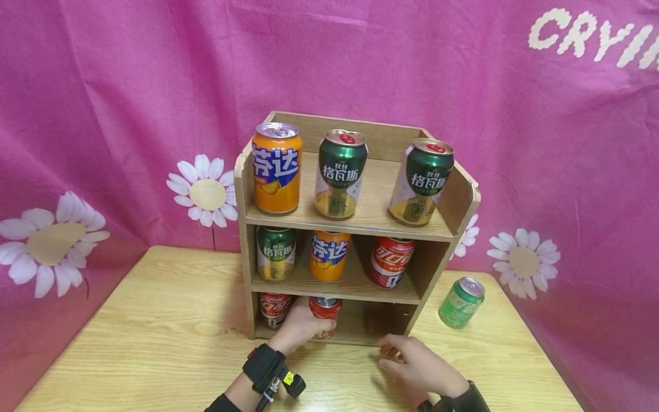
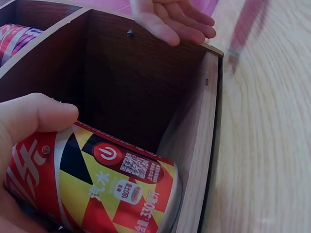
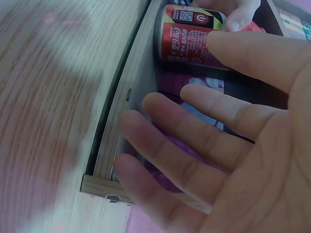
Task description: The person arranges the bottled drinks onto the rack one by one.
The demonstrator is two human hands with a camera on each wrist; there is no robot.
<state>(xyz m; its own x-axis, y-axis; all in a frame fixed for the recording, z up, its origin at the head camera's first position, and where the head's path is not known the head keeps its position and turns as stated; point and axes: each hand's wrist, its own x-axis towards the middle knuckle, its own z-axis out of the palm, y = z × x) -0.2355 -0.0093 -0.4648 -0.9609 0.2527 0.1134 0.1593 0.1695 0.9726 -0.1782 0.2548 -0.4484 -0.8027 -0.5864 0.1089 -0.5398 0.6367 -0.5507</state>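
My left hand [image 1: 300,327] grips a red cola can [image 1: 326,309] in the middle of the bottom shelf. In the left wrist view that can [image 2: 116,179] shows a red, yellow and black pattern, with the thumb across its upper part. Left of the hand stands another red cola can [image 1: 274,308]. My right hand [image 1: 415,364] is near the bottom shelf's front right edge and holds nothing; its fingers look relaxed and slightly bent in the right wrist view. The wooden shelf rack [image 1: 360,296] has three levels.
Above are an orange soda can [image 1: 278,171], two green-and-gold cans [image 1: 341,177] and a mixed row including a red cola can [image 1: 392,263]. A light green can [image 1: 461,303] stands on the table [image 1: 154,320] right of the rack. A pink cloth [image 1: 154,86] hangs behind.
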